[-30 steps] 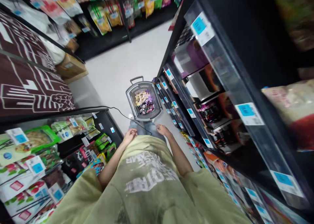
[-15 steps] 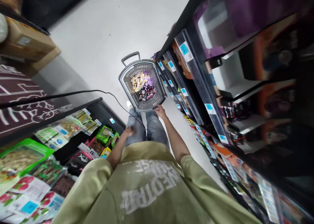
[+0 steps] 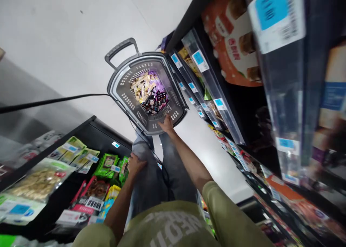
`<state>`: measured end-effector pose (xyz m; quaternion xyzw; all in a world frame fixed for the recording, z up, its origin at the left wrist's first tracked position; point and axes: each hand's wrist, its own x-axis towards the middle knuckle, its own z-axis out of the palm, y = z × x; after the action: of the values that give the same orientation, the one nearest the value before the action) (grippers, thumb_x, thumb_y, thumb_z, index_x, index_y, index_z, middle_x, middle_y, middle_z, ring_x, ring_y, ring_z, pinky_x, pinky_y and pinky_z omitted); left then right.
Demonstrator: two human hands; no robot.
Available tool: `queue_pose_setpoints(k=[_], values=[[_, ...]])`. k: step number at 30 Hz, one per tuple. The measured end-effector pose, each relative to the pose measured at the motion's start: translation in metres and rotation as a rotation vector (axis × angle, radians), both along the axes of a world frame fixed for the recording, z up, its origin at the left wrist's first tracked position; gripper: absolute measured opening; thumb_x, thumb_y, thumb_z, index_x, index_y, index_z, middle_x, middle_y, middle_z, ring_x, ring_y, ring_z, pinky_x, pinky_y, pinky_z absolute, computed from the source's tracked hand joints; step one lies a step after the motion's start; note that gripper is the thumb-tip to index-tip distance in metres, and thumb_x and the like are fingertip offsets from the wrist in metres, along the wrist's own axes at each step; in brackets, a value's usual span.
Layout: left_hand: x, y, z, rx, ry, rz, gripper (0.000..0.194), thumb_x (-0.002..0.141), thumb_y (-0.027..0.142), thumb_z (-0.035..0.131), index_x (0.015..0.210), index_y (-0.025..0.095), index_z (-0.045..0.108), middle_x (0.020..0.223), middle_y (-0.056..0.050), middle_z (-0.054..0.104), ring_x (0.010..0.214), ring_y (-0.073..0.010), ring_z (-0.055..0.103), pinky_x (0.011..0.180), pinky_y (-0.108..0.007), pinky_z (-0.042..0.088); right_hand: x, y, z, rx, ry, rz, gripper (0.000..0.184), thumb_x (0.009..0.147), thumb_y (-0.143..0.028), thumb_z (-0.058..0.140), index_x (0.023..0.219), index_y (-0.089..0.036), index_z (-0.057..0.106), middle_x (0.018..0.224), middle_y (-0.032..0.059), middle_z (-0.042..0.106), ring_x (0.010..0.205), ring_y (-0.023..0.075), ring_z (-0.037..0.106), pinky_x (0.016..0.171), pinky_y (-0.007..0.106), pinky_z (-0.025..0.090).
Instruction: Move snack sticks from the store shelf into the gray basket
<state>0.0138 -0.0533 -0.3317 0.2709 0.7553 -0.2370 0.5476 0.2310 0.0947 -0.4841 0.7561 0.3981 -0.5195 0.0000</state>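
Note:
A grey plastic shopping basket (image 3: 127, 104) stands ahead of my legs, seen from above, its handle (image 3: 121, 48) tipped out over the far side. Small wrapped snack packets (image 3: 151, 92) lie at its bottom, some cream, some purple, some black. My right hand (image 3: 166, 123) grips the basket's near edge, with fingers over the rim. On my left thigh rests my left hand (image 3: 136, 164), fingers loosely stretched and holding nothing. A black cable (image 3: 54, 100) runs from the left past the basket and down between my legs.
Tall shelves with price tags (image 3: 200, 61) rise close on the right. A low black display shelf on the left holds green snack packs (image 3: 108, 164) and a large clear bag (image 3: 40, 180). Pale floor (image 3: 81, 41) stretches beyond the basket.
The basket looks larger and closer. My right hand has shifted left along its near rim, reaching farther over it. My left hand stays at my thigh; the view has moved forward.

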Motion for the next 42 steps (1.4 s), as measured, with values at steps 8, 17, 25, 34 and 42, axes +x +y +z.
queue_pose_setpoints(k=[8, 17, 25, 34, 42], values=[[0.005, 0.026, -0.024, -0.006, 0.205, -0.268, 0.082, 0.071, 0.056, 0.073, 0.14, 0.018, 0.049, 0.129, -0.018, 0.056, 0.114, -0.0384, 0.061, 0.09, -0.046, 0.049, 0.014, 0.028, -0.101, -0.005, -0.159, 0.047, 0.094, 0.071, -0.025, 0.078, 0.147, -0.002, 0.028, 0.15, 0.0284, 0.039, 0.141, 0.0356, 0.036, 0.118, 0.046, 0.029], [-0.023, 0.025, -0.056, 0.027, 0.205, -0.274, 0.049, 0.086, 0.054, 0.058, 0.123, 0.022, 0.063, 0.123, -0.011, 0.064, 0.105, -0.0303, 0.064, 0.087, -0.04, 0.051, -0.005, 0.058, -0.214, -0.065, -0.24, -0.134, 0.114, 0.06, -0.027, 0.088, 0.151, -0.005, 0.023, 0.151, 0.0271, 0.038, 0.141, 0.0351, 0.038, 0.116, 0.044, 0.03], [-0.046, 0.014, -0.06, 0.0, 0.179, -0.293, 0.049, 0.089, 0.055, 0.052, 0.124, 0.021, 0.062, 0.123, -0.011, 0.064, 0.106, -0.0303, 0.065, 0.086, -0.039, 0.052, -0.025, 0.061, -0.25, -0.081, -0.366, -0.08, 0.085, 0.08, -0.023, 0.077, 0.144, 0.008, 0.031, 0.149, 0.031, 0.038, 0.136, 0.0264, 0.034, 0.111, 0.04, 0.026], [-0.06, 0.013, -0.064, 0.089, 0.133, -0.35, 0.048, 0.09, 0.053, 0.051, 0.12, 0.018, 0.064, 0.115, -0.013, 0.066, 0.103, -0.0296, 0.065, 0.084, -0.038, 0.051, -0.032, 0.038, -0.223, -0.068, -0.28, -0.043, 0.051, 0.088, -0.024, 0.068, 0.132, -0.003, 0.054, 0.144, 0.0199, 0.049, 0.13, 0.0232, 0.041, 0.107, 0.035, 0.033], [-0.03, 0.009, -0.058, 0.109, 0.172, -0.348, 0.044, 0.09, 0.049, 0.054, 0.118, 0.017, 0.066, 0.118, -0.014, 0.065, 0.104, -0.0302, 0.063, 0.085, -0.038, 0.049, -0.04, 0.002, -0.139, 0.012, -0.151, 0.065, 0.037, 0.082, -0.029, 0.072, 0.116, -0.017, 0.067, 0.118, 0.0129, 0.068, 0.116, 0.0267, 0.059, 0.102, 0.037, 0.045]])
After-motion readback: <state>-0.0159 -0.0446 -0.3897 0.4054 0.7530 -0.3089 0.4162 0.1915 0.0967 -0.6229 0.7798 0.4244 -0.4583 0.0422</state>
